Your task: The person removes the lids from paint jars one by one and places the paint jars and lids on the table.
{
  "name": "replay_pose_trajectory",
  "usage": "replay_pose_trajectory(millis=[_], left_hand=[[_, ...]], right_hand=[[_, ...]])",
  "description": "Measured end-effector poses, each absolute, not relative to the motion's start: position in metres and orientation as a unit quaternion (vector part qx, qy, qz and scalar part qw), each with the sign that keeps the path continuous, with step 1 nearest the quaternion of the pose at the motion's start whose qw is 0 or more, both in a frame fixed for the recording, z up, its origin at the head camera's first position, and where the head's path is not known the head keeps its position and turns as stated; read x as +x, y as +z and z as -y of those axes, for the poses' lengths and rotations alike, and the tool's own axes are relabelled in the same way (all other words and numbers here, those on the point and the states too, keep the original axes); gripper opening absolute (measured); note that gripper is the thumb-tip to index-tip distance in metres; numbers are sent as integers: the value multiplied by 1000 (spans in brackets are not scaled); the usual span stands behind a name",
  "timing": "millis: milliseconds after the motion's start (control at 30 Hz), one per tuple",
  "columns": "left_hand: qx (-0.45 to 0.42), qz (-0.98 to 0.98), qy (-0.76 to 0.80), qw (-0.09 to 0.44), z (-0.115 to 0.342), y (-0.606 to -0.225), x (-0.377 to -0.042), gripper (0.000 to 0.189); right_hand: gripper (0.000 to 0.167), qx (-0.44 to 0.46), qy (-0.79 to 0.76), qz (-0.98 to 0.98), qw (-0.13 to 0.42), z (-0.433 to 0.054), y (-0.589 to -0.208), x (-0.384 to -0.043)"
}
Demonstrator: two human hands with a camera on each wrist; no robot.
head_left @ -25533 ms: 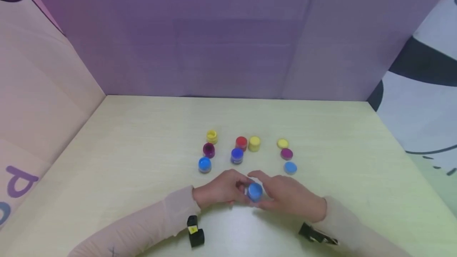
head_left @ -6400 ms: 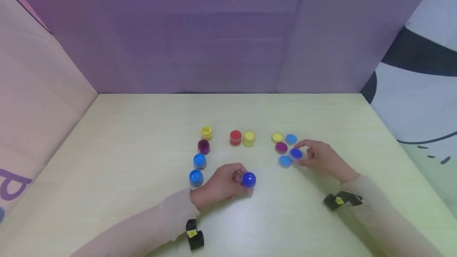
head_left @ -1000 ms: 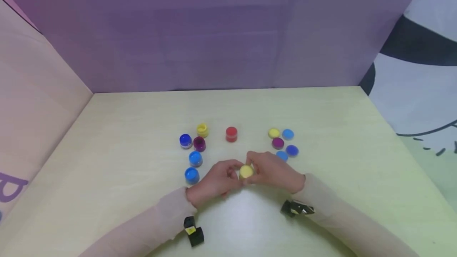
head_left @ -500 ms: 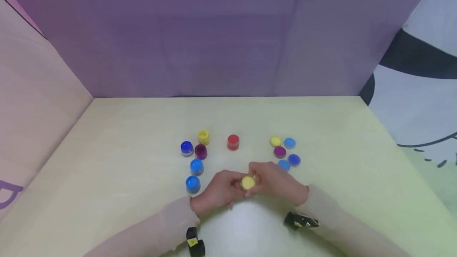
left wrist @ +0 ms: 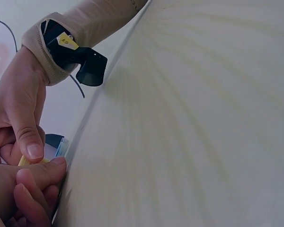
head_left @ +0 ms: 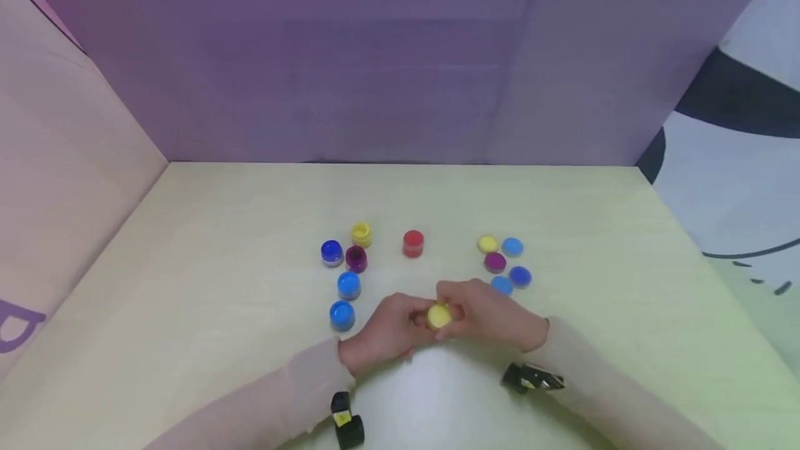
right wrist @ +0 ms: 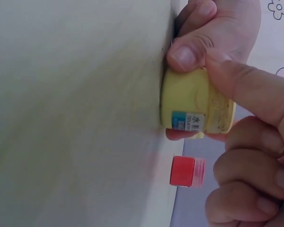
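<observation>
In the head view my left hand (head_left: 390,330) holds a small yellow paint jar (head_left: 439,317) just above the near part of the table. My right hand (head_left: 494,314) pinches the same jar at its lid, thumb and forefinger on the rim. Seen closely in the right wrist view, the jar (right wrist: 185,100) has a blue-and-white label and its lid is on; the left thumb (right wrist: 185,57) presses its body. Fingers mostly hide the jar in the left wrist view. A red jar (head_left: 413,244) with its lid on stands beyond the hands.
Uncapped jars stand left: yellow (head_left: 361,234), dark blue (head_left: 332,253), purple (head_left: 356,259), light blue (head_left: 348,285) and another light blue jar (head_left: 342,315). Loose lids lie right, including yellow (head_left: 488,244), purple (head_left: 495,262) and dark blue (head_left: 520,276). A purple wall (head_left: 400,89) backs the table.
Since the older frames, dark-blue and light-blue jars joined the left group, their lids the right group. The capped yellow jar came from beside the red one into both hands. The last second shows little change.
</observation>
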State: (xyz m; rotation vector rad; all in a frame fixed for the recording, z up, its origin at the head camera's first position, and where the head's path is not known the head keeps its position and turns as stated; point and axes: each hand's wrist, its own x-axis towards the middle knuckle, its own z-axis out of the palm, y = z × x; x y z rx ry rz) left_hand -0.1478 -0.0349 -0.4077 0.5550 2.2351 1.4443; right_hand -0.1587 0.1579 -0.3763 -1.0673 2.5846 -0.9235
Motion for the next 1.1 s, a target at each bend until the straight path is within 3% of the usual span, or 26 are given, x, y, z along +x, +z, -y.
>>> replay_pose_trajectory(millis=[700,967,1100], left_hand=[[196,-791,532,230,34,-403,-149,22],[185,-797,527,228,31,-405,-150,21],[180,-805,519,225,33,-406,-150,22]], right_hand=[[30,-445,-327,-820,151,-166,-375,-179],[20,-377,-262,-880,120,-164,-370,-164],[29,-310,-236,-917,88,-158,-372,-148]])
